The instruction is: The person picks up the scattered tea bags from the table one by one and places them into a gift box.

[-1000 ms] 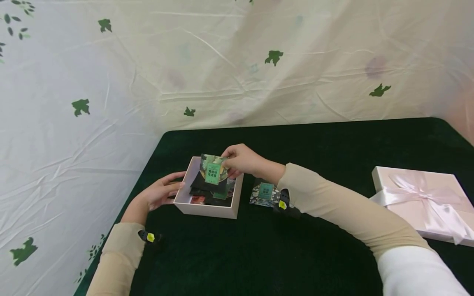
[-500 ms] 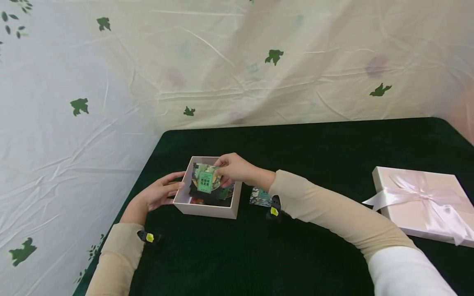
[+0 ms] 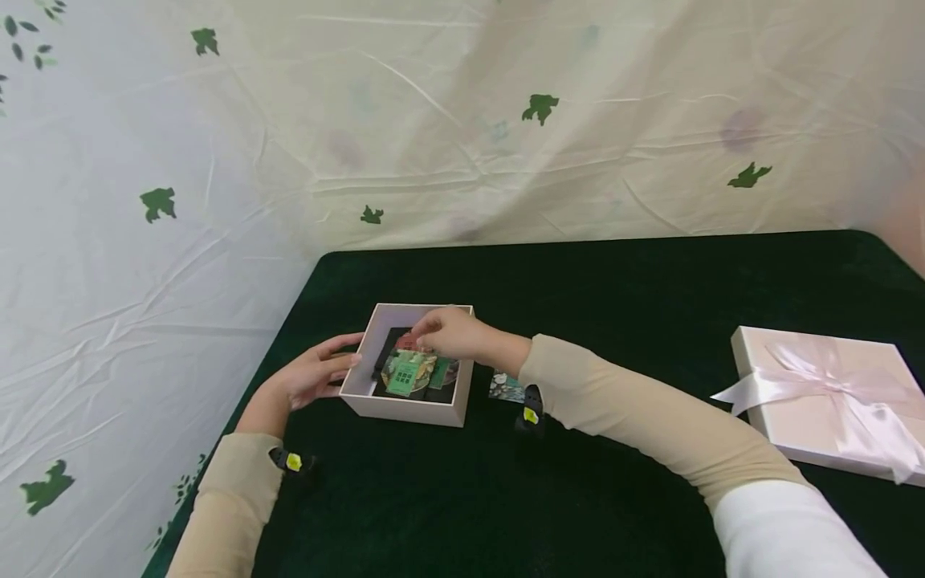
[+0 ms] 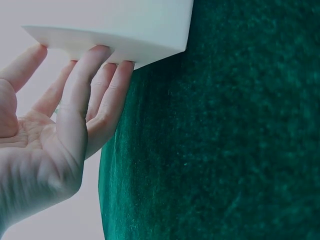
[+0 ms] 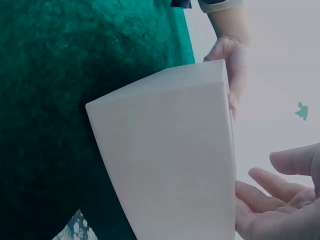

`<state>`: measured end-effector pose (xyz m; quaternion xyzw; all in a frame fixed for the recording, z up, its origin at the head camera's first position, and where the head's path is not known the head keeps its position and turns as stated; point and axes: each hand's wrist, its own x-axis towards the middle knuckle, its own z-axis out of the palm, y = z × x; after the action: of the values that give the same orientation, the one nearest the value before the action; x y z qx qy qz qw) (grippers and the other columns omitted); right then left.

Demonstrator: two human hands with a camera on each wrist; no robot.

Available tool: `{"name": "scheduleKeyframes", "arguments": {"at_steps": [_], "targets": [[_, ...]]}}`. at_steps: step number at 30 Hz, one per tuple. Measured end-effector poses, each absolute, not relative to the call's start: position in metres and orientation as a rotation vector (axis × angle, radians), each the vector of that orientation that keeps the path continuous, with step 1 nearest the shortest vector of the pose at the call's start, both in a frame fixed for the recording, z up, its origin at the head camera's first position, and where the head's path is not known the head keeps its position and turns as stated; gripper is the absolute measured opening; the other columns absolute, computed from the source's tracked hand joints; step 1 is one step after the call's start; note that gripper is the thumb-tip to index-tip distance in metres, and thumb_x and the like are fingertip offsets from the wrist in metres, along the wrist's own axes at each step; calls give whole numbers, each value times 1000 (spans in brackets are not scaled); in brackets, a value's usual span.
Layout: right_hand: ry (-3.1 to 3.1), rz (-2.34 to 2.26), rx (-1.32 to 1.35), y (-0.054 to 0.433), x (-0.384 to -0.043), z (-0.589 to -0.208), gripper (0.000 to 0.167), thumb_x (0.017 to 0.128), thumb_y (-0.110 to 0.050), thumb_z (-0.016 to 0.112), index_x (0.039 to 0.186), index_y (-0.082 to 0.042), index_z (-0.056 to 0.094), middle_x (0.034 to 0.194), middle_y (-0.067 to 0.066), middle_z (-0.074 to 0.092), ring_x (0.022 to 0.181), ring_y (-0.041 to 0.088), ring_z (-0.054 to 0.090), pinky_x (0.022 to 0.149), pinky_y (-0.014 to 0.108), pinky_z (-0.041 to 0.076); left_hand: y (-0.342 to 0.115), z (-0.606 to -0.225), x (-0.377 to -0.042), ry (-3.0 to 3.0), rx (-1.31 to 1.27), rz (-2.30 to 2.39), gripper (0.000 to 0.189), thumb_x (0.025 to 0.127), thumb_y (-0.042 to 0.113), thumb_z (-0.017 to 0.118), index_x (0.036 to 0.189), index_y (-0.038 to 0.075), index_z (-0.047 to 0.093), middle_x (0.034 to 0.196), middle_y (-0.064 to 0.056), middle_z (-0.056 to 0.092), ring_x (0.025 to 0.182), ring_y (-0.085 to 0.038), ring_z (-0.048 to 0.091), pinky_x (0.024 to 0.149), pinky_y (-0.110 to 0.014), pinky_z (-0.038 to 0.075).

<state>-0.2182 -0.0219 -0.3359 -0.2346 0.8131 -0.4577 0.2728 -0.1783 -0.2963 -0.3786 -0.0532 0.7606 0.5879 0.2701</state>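
In the head view, a pale pink box (image 3: pixel 405 412) without a lid holds several dark tea sachets. One sachet with a green label (image 3: pixel 403 374) lies on top, and a red-labelled sachet (image 3: pixel 407 341) shows behind it. My left hand (image 3: pixel 318 373) touches the box's left side with extended fingers, which the left wrist view shows against the white wall. Over the box's right rim reaches my right hand (image 3: pixel 455 333), its fingertips near the red label. The right wrist view shows that thumb and fingers (image 5: pixel 275 187) apart, with nothing seen between them.
Right of the box, a patterned sachet (image 3: pixel 507 387) lies partly hidden under my right forearm. A pink lid-like box with a satin bow (image 3: pixel 831 393) sits at the far right of the dark green tabletop (image 3: pixel 614 297). A white printed curtain (image 3: pixel 433 144) hangs behind.
My right hand has lowered the green-labelled sachet into the box and let go of it. The red-labelled sachet has come into view. My left hand stays at the box's side.
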Motion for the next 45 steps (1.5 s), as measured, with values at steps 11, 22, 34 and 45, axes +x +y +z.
{"name": "scheduleKeyframes", "arguments": {"at_steps": [11, 22, 34, 45], "targets": [[2213, -1280, -608, -10, -224, -331, 31, 97, -14, 53, 125, -6, 61, 132, 8, 56, 125, 23, 49, 104, 41, 41, -296, -376, -178, 2054, -147, 1580, 66, 97, 31, 55, 151, 16, 21, 151, -22, 30, 122, -23, 50, 93, -41, 50], [2231, -1379, -629, 9, -222, -319, 29, 94, -16, 59, 121, -5, 62, 122, 10, 62, 114, 23, 55, 97, 39, 47, -296, -376, -176, 2045, -134, 1585, 65, 97, 31, 54, 151, 16, 21, 152, -21, 28, 121, -21, 51, 93, -39, 51], [2345, -1342, -659, 42, -223, -315, 31, 94, -18, 59, 121, -3, 60, 113, 11, 63, 105, 24, 59, 91, 39, 49, -294, -371, -176, 2046, -151, 1579, 66, 97, 31, 54, 152, 16, 20, 151, -20, 28, 120, -22, 51, 94, -40, 50], [2362, -1328, -578, 73, -217, -318, 31, 93, -16, 60, 121, -3, 60, 112, 13, 62, 106, 26, 58, 91, 41, 49, -292, -370, -172, 2040, -163, 1578, 67, 97, 33, 54, 152, 16, 20, 151, -21, 28, 115, -19, 55, 92, -38, 51]]}}
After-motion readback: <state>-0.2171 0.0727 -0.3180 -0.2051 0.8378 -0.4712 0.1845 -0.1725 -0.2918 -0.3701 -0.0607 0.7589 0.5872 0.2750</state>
